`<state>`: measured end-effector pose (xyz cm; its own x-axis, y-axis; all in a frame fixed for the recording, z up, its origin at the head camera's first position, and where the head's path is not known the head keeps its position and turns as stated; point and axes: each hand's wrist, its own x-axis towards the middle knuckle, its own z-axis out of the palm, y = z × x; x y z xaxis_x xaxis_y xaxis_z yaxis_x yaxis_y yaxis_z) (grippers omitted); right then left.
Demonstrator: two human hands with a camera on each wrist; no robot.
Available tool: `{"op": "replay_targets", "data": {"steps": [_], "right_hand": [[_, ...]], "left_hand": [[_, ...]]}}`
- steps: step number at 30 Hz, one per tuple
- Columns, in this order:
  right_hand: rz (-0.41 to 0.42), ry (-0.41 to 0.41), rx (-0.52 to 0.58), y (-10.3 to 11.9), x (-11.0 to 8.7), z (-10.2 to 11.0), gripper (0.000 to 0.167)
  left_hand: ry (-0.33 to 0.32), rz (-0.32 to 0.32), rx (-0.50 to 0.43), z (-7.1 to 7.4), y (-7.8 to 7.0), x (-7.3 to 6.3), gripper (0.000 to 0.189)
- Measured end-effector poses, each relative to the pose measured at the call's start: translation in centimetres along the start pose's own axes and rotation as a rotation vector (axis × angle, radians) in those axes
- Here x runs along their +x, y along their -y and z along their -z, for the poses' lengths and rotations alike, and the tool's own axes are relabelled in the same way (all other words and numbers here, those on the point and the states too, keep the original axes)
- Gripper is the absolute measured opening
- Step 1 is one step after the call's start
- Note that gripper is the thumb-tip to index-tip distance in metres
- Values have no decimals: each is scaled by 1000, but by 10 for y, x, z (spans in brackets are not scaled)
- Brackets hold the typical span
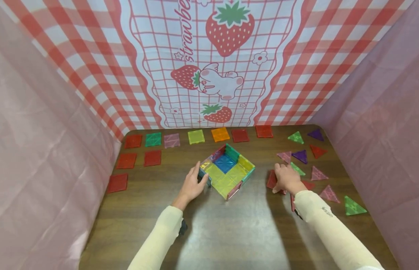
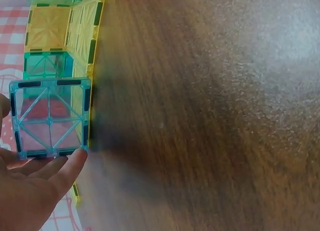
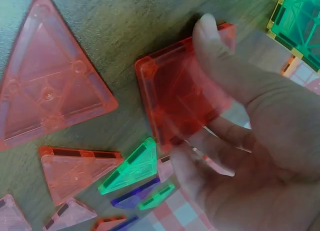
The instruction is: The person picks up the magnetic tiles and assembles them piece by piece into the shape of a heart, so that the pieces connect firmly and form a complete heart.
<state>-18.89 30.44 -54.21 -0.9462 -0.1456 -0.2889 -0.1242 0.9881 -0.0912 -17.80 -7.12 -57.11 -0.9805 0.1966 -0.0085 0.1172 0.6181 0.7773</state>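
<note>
My left hand is at the left corner of a low open box of magnetic tiles. It holds a light blue square magnetic tile upright by its edges against the box's side. The box has a yellow floor with one blue square, and green, yellow and pinkish-red walls. Right of the box, my right hand grips a red square magnetic tile, thumb at one edge and fingers at the opposite one. In the right wrist view, a large red triangle tile lies beside it.
Square tiles line the table's back edge, including an orange one, and several red ones such as this red square lie at left. Green, purple, pink and red triangles, such as a green triangle, spread over the right side. Patterned cloth hangs behind.
</note>
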Motion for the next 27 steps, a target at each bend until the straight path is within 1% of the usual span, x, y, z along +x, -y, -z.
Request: {"op": "replay_targets", "data": {"steps": [2, 4, 6, 8, 11, 12, 14, 16, 17, 19, 21, 24, 27], "right_hand": [[14, 13, 35, -2, -2, 3, 67], [25, 33, 73, -5, -4, 9, 43], [26, 65, 101, -6, -6, 20, 25], [28, 93, 110, -7, -9, 36, 20], [30, 98, 87, -2, -18, 74, 17], [37, 83, 84, 2, -21, 88, 17], [67, 28, 90, 13, -29, 116, 15], [112, -44, 119, 30, -34, 136, 17], [148, -81, 140, 40, -36, 143, 19], [227, -148, 178, 64, -37, 147, 20], [309, -180, 223, 91, -37, 141, 17], [421, -177, 255, 129, -35, 121, 15], [488, -151, 240, 159, -32, 96, 17]], "left_hand": [[-10, -9, -1, 1, 1, 1, 69], [-29, -25, 1, 2, 1, 2, 66], [-46, -34, 8, 3, 2, 4, 64], [-59, -42, 13, 5, 2, 5, 62], [-58, -42, 13, 7, 3, 6, 60], [-59, -45, 12, 8, 4, 6, 59], [-56, -47, 8, 8, 3, 6, 57], [-52, -39, 7, 9, 3, 6, 57], [-51, -35, 4, 9, 3, 7, 57], [-43, -25, 8, 10, 3, 7, 57], [-46, -20, 14, 12, 3, 7, 57], [-52, -15, 21, 12, 3, 8, 55], [-45, -1, 8, 11, 2, 9, 56]]}}
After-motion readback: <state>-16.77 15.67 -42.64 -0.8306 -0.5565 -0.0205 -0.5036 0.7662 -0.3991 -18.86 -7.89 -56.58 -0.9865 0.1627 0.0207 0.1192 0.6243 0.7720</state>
